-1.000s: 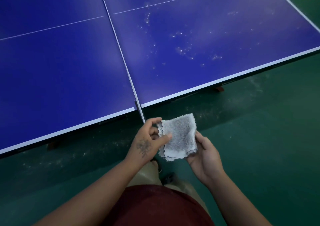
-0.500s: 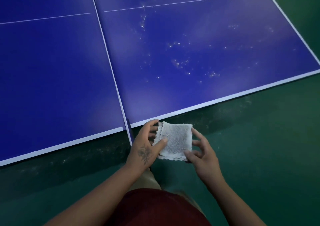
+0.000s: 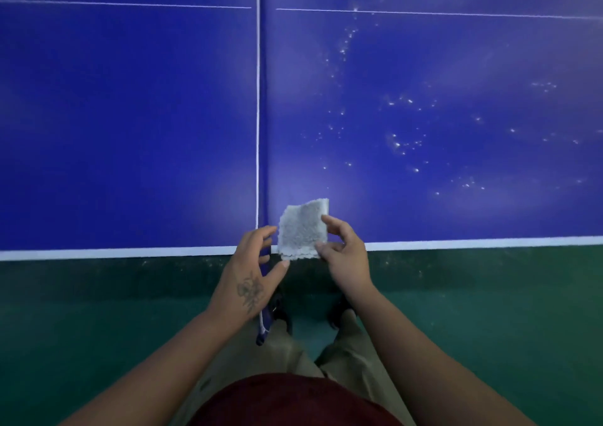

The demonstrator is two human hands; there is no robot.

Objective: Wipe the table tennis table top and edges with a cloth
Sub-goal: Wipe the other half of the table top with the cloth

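At edge (image 3: 456, 244), R hand (image 3: 346, 256) pinches cloth (image 3: 301, 229); L (image 3: 251, 269) unclear.

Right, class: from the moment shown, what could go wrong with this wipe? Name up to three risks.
1. The cloth is small and pinched only by the right hand; that light grip may slip once pressing starts.
2. White specks scatter widely over the table top; a small cloth may just push them around or onto the floor.
3. The net runs right beside the cloth and could snag it.
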